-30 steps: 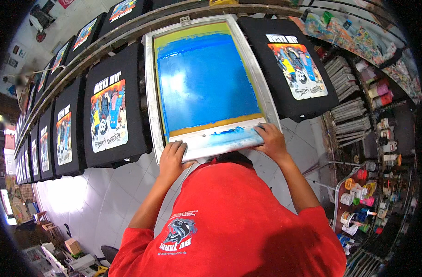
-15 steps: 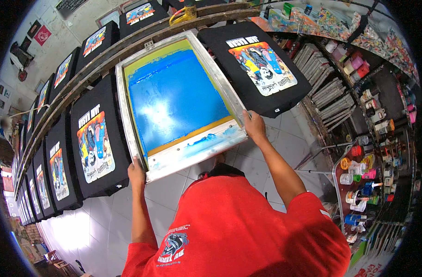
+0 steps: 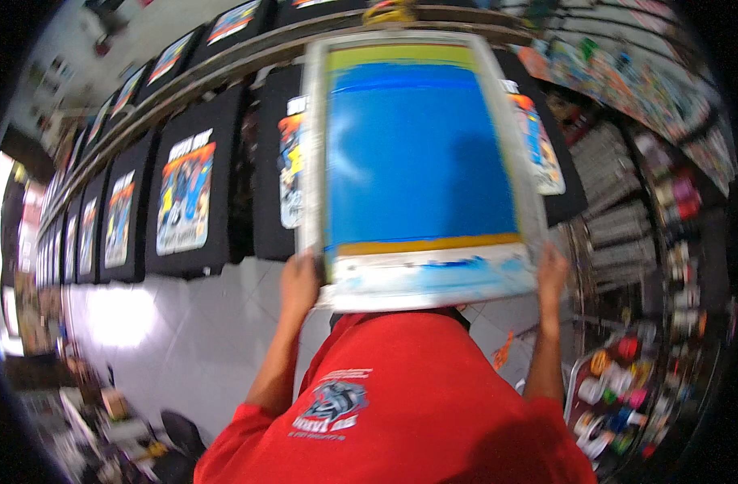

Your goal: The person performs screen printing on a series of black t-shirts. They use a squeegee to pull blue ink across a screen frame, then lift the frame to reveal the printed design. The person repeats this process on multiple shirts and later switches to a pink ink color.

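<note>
A pale-framed printing screen (image 3: 314, 161) is held level in front of me, its mesh coated with blue ink (image 3: 409, 153). My left hand (image 3: 300, 284) is closed round its near left corner. At the near right corner, my right hand (image 3: 551, 273) grips it too, slightly blurred. Blue smears mark the white near bar (image 3: 433, 278). Beneath or behind the screen, black shirts with colourful prints show on both sides: one at the left (image 3: 273, 169), another at the right (image 3: 538, 141). The screen hides the parts between.
Several printed black shirts (image 3: 185, 189) line a long curved rail (image 3: 248, 64) running left. Stacked frames (image 3: 611, 214) fill a rack at right; ink pots (image 3: 623, 387) crowd a stand below it. A yellow object (image 3: 389, 12) sits on the rail, and an orange scrap (image 3: 503, 351) lies on the floor.
The screen, still in both hands, has shifted right in view and straightened from its tilt. My view has turned, and more of the shirt left of the screen shows.
</note>
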Motion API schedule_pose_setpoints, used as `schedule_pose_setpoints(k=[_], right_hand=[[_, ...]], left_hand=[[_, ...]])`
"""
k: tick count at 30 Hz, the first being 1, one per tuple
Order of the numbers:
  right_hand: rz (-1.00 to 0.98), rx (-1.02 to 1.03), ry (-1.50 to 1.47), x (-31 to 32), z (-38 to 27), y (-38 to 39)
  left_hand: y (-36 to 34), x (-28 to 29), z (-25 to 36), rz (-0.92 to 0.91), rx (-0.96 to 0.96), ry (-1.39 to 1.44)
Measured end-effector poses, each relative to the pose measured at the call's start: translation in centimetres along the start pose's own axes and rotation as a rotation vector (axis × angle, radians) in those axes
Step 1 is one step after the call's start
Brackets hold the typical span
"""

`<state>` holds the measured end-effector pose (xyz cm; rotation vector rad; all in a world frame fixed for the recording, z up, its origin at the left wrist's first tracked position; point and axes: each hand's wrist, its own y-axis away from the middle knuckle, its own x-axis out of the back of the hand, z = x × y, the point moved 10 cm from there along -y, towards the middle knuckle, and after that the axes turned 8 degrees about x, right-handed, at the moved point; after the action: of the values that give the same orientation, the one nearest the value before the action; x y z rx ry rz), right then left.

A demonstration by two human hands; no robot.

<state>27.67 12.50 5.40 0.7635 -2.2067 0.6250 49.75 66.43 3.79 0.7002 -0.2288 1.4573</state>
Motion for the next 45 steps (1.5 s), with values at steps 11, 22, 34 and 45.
schedule_pose_setpoints(k=[11,22,34,45], right_hand=[[-0.098,-0.325,0.029,10.7,20.4,-11.6],[-0.013,0.053,0.097,8.1,27.7,-19.3],[-0.078,0.046,0.011,8.7,21.3,-19.9],[-0.083,-0.033,0.065,10.1,17.3,-20.1]], left_hand=[[6.3,-21.8,10.8,-0.01,0.033,-0.011],[6.0,-25.9,12.2,0.077,0.044,-0.045],[6.2,-25.9,12.8,0.086,0.147,-0.11],[5.8,-26.0,14.7,0.145,0.06,-0.108]])
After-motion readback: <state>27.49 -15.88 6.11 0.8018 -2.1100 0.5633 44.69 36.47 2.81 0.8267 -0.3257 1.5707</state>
